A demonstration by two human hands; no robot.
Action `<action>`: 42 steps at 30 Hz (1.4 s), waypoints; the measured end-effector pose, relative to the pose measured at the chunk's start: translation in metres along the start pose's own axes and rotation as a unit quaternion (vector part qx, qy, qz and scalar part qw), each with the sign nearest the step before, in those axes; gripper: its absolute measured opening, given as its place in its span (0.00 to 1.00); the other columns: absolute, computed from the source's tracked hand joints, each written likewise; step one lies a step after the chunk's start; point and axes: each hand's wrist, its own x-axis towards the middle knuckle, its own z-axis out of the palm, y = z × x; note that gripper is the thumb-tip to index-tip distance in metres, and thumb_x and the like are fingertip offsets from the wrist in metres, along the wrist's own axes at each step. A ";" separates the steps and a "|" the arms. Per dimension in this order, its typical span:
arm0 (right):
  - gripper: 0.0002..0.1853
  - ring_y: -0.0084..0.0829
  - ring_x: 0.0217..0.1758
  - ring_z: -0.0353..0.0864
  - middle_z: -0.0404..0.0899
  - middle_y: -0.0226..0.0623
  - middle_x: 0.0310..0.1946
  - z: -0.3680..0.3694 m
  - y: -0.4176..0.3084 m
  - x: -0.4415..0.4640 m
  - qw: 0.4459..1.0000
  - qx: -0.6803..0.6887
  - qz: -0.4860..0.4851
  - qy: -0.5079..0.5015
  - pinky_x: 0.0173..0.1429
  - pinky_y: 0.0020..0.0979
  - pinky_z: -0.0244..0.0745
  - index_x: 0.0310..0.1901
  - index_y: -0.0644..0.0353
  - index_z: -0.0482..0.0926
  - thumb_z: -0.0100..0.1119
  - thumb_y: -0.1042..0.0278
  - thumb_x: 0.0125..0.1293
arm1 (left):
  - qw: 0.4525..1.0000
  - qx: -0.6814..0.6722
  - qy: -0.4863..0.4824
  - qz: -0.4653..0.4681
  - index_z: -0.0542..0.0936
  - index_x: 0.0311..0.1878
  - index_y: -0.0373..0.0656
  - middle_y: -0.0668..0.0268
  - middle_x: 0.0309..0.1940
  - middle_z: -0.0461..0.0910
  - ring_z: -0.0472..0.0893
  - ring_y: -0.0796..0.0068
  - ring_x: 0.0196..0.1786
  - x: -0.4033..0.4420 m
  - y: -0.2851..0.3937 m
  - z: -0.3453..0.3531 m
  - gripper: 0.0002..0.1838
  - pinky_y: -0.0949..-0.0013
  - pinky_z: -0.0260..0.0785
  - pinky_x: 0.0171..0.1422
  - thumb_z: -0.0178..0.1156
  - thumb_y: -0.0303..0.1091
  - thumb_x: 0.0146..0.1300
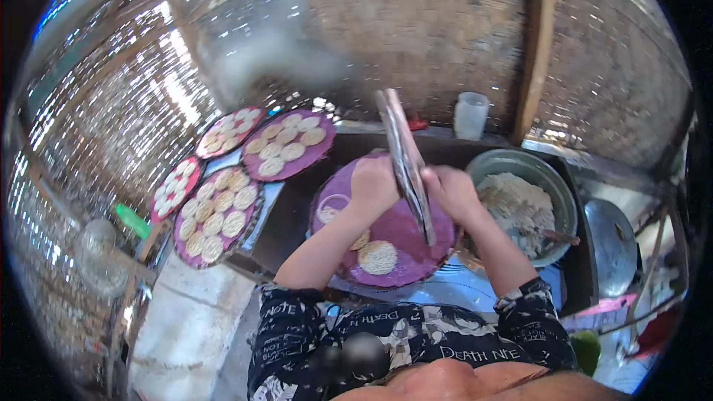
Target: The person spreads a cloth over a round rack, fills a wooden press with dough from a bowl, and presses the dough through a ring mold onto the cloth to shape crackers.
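Both my hands grip a pair of flat boards (403,156), tilted on edge above a round purple tray (423,252). My left hand (373,186) is closed on the boards' left side, and my right hand (451,191) on their right side. The boards are seen almost edge-on, so whatever lies between them is hidden. On the tray under them lies a pale round dough disc (377,258); another disc is partly covered by my left forearm. A clear ring (333,209) lies at the tray's left side.
Right of the tray stands a green basin (568,204) of pale dough mixture, with a wooden handle (561,238) jutting out. Several trays of discs, including a purple one (293,128), sit at left. A translucent cup (471,116) stands behind, before the woven wall (431,22).
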 end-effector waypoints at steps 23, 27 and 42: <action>0.14 0.25 0.31 0.75 0.73 0.33 0.30 -0.195 0.105 -0.092 0.720 0.445 0.125 0.518 0.23 0.24 0.72 0.40 0.52 0.61 0.52 0.77 0.57 | 0.490 -0.782 -0.345 -0.170 0.74 0.52 0.39 0.60 0.49 0.74 0.78 0.68 0.45 0.040 0.112 0.093 0.23 0.57 0.71 0.53 0.64 0.25 0.50; 0.14 0.31 0.46 0.73 0.73 0.34 0.40 -0.126 0.130 -0.096 0.665 0.654 0.151 0.329 0.43 0.34 0.73 0.45 0.53 0.64 0.56 0.71 0.61 | 0.592 -0.802 -0.031 0.080 0.72 0.43 0.49 0.64 0.59 0.65 0.60 0.49 0.65 0.048 0.140 0.118 0.09 0.45 0.53 0.67 0.57 0.31 0.59; 0.08 0.35 0.37 0.82 0.82 0.37 0.32 -0.188 0.289 -0.146 0.740 -0.462 0.306 -0.380 0.37 0.35 0.76 0.30 0.55 0.83 0.54 0.69 0.52 | 0.810 -0.584 -0.014 -0.049 0.66 0.42 0.45 0.63 0.43 0.64 0.72 0.60 0.51 0.038 0.097 0.079 0.19 0.55 0.66 0.54 0.61 0.45 0.57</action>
